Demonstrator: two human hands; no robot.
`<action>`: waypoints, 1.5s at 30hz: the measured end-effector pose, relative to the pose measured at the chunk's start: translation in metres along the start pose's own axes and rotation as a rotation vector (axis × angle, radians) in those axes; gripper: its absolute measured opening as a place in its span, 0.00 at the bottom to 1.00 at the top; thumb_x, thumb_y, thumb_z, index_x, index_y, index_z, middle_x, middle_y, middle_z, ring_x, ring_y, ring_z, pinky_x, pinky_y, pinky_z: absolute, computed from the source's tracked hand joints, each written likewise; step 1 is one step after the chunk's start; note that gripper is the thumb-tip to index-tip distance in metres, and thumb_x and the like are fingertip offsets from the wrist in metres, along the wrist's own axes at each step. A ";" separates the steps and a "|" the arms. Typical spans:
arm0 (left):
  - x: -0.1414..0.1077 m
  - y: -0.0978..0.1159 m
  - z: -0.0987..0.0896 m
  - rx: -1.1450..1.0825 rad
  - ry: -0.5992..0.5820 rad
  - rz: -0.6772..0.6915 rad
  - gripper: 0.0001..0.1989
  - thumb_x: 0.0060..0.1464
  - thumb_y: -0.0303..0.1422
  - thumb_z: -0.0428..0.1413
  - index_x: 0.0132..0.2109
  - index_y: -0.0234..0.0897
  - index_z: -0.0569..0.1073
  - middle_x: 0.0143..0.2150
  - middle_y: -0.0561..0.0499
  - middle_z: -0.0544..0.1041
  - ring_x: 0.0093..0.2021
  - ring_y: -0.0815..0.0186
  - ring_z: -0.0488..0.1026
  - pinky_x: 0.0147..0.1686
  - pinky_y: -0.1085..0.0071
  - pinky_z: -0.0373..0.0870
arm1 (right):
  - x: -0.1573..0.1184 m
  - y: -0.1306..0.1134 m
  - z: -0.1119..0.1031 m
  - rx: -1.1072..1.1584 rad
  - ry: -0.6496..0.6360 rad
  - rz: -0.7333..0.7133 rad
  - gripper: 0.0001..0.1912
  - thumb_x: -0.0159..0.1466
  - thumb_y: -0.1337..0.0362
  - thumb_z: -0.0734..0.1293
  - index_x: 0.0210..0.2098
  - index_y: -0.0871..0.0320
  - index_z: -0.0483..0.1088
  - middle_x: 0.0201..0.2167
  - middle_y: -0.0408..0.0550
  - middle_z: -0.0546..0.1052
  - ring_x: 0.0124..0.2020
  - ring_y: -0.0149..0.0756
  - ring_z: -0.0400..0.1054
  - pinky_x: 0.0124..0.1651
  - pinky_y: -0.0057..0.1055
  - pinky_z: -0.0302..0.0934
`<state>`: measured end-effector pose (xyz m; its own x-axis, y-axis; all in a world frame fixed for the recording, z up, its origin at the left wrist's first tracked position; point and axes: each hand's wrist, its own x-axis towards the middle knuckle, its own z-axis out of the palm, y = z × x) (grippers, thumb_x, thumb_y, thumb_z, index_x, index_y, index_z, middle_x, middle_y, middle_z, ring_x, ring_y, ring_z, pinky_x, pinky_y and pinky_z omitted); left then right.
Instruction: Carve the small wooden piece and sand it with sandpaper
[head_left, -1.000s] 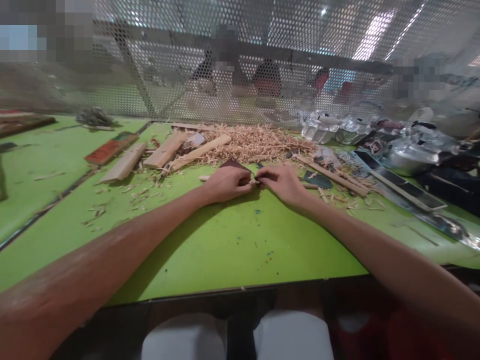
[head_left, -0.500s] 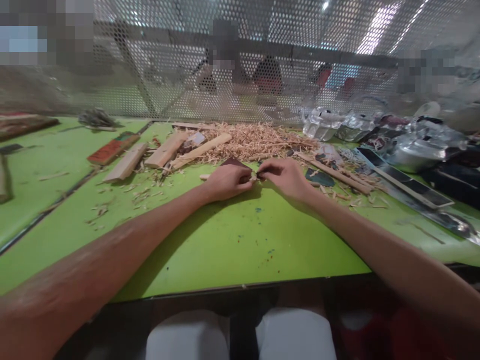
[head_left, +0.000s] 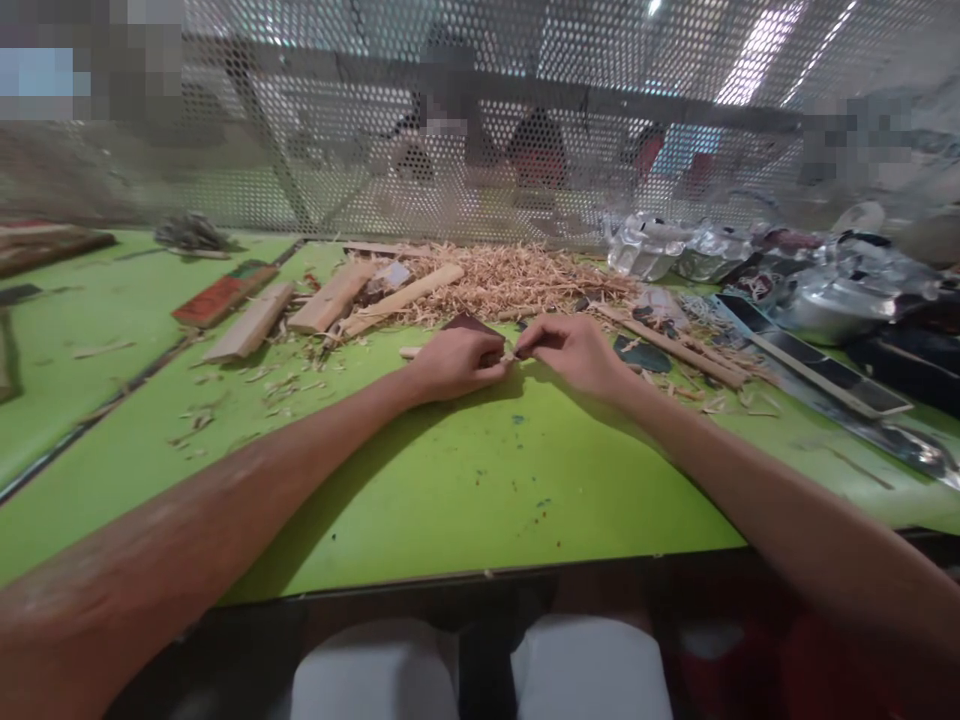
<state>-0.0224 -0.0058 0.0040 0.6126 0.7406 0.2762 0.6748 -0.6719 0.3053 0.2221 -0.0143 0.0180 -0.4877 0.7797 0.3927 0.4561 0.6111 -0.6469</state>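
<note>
My left hand (head_left: 457, 362) is closed around a thin wooden stick (head_left: 409, 352), whose pale end pokes out on its left. The stick's other end shows as a small light tip between my two hands. Facing it, my right hand (head_left: 570, 350) pinches a small dark piece (head_left: 523, 349) against that tip; its kind is hard to make out. Just behind my left knuckles lies a dark brown sheet (head_left: 469, 322), like sandpaper, partly covered by the hand. Both hands rest low over the green tabletop (head_left: 450, 480).
Wood shavings (head_left: 517, 275) are heaped behind my hands. Wooden blocks (head_left: 251, 325) and an orange-red block (head_left: 225, 295) lie left. To the right are a long wooden strip (head_left: 675, 345), a dark flat piece (head_left: 641, 353), a black-faced bar (head_left: 817, 360) and foil-like bundles (head_left: 847, 300). A perforated screen (head_left: 360, 130) stands behind.
My hands keep nearly the same pose and place, with only a very slight shift at the right fingertips. The view has tilted a little.
</note>
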 end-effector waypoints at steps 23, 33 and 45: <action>-0.002 0.003 -0.002 -0.040 -0.008 0.033 0.15 0.66 0.41 0.54 0.31 0.42 0.64 0.28 0.51 0.74 0.28 0.65 0.64 0.31 0.65 0.52 | -0.006 -0.001 0.008 0.095 0.000 0.055 0.09 0.71 0.72 0.71 0.38 0.56 0.84 0.36 0.49 0.87 0.35 0.37 0.77 0.39 0.36 0.72; -0.001 0.002 -0.001 -0.029 -0.007 0.054 0.13 0.65 0.40 0.54 0.32 0.42 0.68 0.29 0.51 0.76 0.27 0.65 0.64 0.31 0.66 0.54 | -0.007 -0.001 0.009 0.066 0.033 -0.021 0.13 0.70 0.73 0.71 0.32 0.54 0.84 0.38 0.49 0.88 0.41 0.42 0.81 0.46 0.41 0.78; 0.000 0.003 -0.001 -0.043 0.004 0.050 0.15 0.65 0.40 0.54 0.30 0.43 0.64 0.27 0.51 0.73 0.26 0.65 0.62 0.31 0.65 0.53 | -0.008 0.004 0.007 0.039 0.051 -0.005 0.10 0.73 0.69 0.73 0.38 0.53 0.88 0.40 0.50 0.90 0.39 0.44 0.83 0.44 0.44 0.80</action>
<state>-0.0210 -0.0079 0.0062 0.6437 0.7059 0.2954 0.6250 -0.7077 0.3294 0.2221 -0.0191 0.0079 -0.4506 0.7833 0.4283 0.4239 0.6100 -0.6696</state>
